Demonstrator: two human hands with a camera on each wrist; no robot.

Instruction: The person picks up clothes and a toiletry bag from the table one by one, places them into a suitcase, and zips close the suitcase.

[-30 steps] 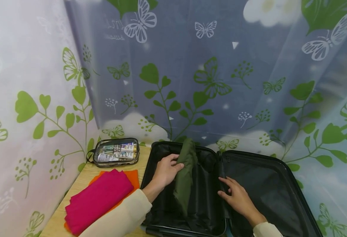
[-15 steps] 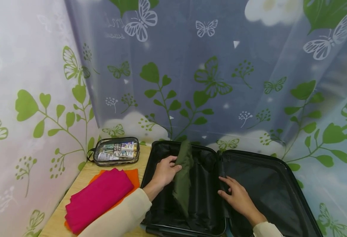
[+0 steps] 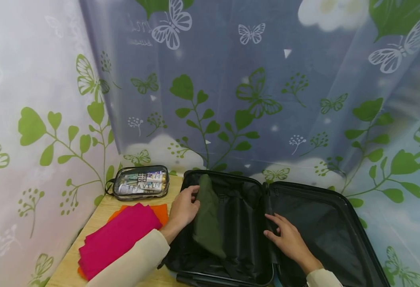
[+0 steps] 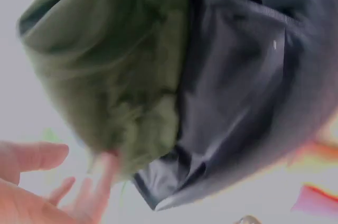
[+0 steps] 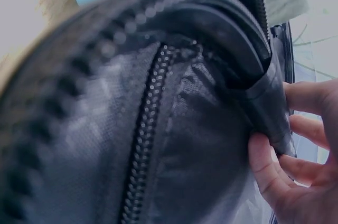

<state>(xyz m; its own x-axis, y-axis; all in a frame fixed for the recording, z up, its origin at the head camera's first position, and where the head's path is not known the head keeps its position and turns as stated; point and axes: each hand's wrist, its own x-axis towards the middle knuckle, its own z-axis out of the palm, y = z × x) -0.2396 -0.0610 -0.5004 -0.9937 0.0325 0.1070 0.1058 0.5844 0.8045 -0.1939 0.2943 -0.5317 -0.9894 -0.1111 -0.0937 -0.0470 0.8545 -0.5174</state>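
Observation:
A folded dark green cloth [image 3: 208, 221] lies in the left half of an open black suitcase [image 3: 245, 239], along its left side. At the cloth's upper left edge is my left hand [image 3: 184, 206]. In the left wrist view the thumb of my left hand [image 4: 58, 192] stands apart from the fingers, and a blurred fingertip meets the green cloth [image 4: 116, 76]. My right hand [image 3: 286, 239] rests at the suitcase's middle hinge strip. The right wrist view shows the thumb and fingers of my right hand [image 5: 306, 155] touching the black lining [image 5: 272, 108] there, loosely extended.
Left of the suitcase, a folded pink cloth [image 3: 120, 239] lies over an orange cloth [image 3: 161, 213] on the wooden table [image 3: 70, 271]. Behind them sits a clear travel pouch [image 3: 140, 184] with small bottles and tubes. The suitcase lid [image 3: 324, 235] lies open to the right.
My left hand has moved left with the green cloth, which went from standing near the compartment's middle to lying flatter along its left side. My right hand stays where it was.

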